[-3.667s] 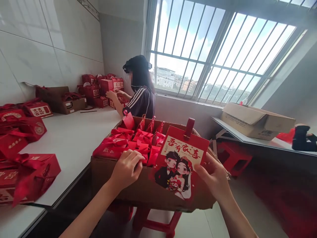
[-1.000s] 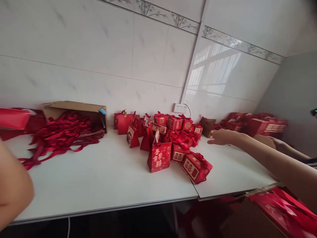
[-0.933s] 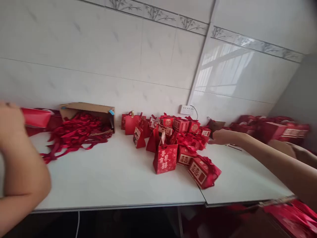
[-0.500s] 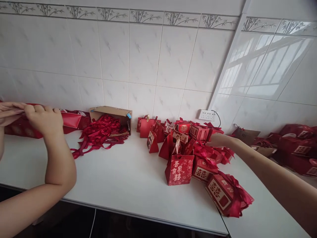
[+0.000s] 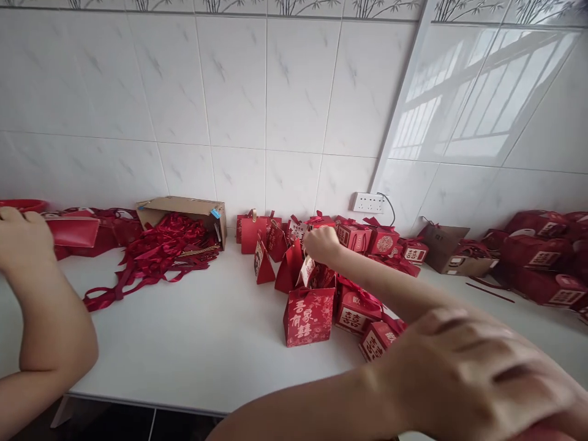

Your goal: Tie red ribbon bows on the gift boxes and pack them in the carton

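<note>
My right hand (image 5: pixel 323 245) reaches in from the right, over the middle of a cluster of red gift boxes (image 5: pixel 310 317). Its fingers are curled down among the box tops, and whatever they grip is hidden. Below them a cream-coloured tag or panel (image 5: pixel 307 271) shows. Close to the camera at the lower right, my left hand (image 5: pixel 463 370) crosses in front of my right forearm, blurred, its fingers bent. A sliver of something red (image 5: pixel 549 430) shows under those fingers; its kind is cut off. Beside my left forearm, a ribboned gift box (image 5: pixel 377 340) is partly covered.
A co-worker's hand (image 5: pixel 27 239) and bent arm occupy the left side. Red ribbons (image 5: pixel 172 245) spill from a cardboard box (image 5: pixel 184 204). Another cardboard box (image 5: pixel 452 254) and piled red packages (image 5: pixel 535 257) stand to the right. A socket strip (image 5: pixel 368 202) is on the tiled wall.
My right hand has moved left from the rear right boxes to the middle of the cluster. My left hand has come into view at the lower right. The view has shifted right and down.
</note>
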A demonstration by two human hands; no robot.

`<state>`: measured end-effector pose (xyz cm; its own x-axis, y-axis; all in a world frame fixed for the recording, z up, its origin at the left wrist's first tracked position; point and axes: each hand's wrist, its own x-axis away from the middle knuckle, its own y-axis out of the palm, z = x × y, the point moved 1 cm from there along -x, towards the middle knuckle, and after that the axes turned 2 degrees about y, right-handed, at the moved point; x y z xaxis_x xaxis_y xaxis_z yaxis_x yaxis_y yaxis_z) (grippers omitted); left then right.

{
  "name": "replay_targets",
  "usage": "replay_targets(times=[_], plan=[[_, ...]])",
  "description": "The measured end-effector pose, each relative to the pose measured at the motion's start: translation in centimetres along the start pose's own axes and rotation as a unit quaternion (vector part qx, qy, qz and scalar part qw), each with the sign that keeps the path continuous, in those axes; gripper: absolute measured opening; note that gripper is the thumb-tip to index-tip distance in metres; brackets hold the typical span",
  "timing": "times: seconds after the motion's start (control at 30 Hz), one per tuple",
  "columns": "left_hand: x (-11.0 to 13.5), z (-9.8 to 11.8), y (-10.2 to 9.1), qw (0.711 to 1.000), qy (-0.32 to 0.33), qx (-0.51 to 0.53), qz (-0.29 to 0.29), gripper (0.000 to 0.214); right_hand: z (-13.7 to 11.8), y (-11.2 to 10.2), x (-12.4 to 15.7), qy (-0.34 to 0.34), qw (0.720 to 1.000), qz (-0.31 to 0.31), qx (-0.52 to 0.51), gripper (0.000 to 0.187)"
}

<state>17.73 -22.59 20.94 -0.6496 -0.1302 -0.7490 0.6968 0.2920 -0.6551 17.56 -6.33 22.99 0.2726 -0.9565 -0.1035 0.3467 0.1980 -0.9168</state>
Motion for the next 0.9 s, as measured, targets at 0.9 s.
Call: replay_targets(times=[0.9], plan=[[3.8,-6.9,-5.5,0.973,-0.127,0.166,-0.102,0.025,-18.9,-0.4,0.8,-0.382,0.916,0.061,0.103,0.024]])
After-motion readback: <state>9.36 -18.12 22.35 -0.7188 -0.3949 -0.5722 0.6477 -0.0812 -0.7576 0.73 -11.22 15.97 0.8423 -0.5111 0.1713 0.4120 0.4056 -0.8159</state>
